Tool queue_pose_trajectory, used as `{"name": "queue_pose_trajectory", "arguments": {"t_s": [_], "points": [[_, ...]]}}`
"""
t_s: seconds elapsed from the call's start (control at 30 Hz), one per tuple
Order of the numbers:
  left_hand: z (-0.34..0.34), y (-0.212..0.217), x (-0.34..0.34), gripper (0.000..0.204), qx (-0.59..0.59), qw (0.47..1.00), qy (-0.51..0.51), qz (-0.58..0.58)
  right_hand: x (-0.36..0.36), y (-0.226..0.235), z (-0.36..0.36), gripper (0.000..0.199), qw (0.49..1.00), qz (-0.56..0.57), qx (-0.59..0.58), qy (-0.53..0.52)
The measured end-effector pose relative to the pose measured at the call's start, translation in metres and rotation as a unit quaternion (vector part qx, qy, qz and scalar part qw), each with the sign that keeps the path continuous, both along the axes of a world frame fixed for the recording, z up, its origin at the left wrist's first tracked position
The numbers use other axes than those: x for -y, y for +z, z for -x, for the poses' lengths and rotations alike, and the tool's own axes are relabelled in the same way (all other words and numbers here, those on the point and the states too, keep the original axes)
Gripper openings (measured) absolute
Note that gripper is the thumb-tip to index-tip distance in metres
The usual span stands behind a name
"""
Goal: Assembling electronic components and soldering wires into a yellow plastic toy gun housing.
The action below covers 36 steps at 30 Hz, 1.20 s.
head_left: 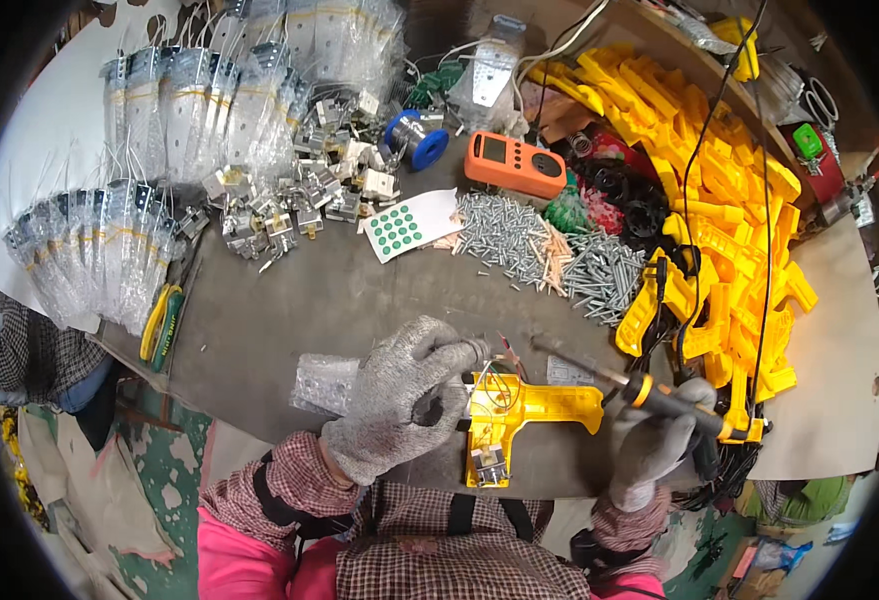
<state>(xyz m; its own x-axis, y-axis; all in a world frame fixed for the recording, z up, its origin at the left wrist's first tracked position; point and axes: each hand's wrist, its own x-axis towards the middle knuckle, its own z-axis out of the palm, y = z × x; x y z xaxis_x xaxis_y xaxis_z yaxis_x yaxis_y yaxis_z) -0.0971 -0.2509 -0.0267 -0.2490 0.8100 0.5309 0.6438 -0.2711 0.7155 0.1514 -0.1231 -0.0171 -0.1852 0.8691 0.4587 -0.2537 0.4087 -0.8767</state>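
A yellow plastic tool housing [534,403] lies at the near edge of the bench, its handle part pointing right. Thin wires [500,385] loop out of its upper left part, and a small metal terminal piece [489,464] sits at its lower end. My left hand [394,400], in a grey knit glove, is closed at the housing's left side, fingertips pinched on the thin wires. My right hand [651,440], also gloved, grips a soldering iron [671,402] with a black and yellow handle. Its metal shaft points left, above the housing and apart from it.
Loose screws [519,240] lie beyond the housing, near an orange meter [514,165] and a blue solder spool [415,140]. Yellow housings [729,230] pile up at right. Metal switch parts [279,205] and bagged strips [94,245] fill the left. A clear packet [321,384] lies beside my left hand.
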Motion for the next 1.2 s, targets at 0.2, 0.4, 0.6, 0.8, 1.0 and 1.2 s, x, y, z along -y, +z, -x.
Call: {"name": "queue_pose_trajectory", "arguments": {"t_s": [0.2,0.4,0.6,0.8,1.0,1.2], "points": [[-0.009,0.000,0.001,0.052,-0.115,0.992,0.048,0.004,0.015,-0.031,-0.001,0.053,0.997,0.077,0.018,-0.016],[-0.011,-0.004,0.001,0.057,-0.150,0.987,0.063,-0.004,0.012,-0.036,-0.002,0.039,0.998,0.042,-0.037,0.035],[-0.008,-0.006,0.002,0.058,-0.159,0.985,0.058,0.019,0.014,-0.032,-0.003,0.053,0.997,0.074,-0.008,0.015],[-0.010,-0.005,0.000,0.056,-0.149,0.987,0.054,0.037,0.015,-0.032,-0.004,0.053,0.998,0.069,0.003,0.003],[-0.009,-0.002,0.005,0.064,-0.146,0.986,0.033,0.075,0.014,-0.038,-0.006,0.038,0.999,0.022,-0.020,0.034],[-0.010,-0.002,0.002,0.058,-0.142,0.987,0.042,0.063,0.020,-0.032,-0.007,0.055,0.993,0.104,-0.048,0.027]]}}
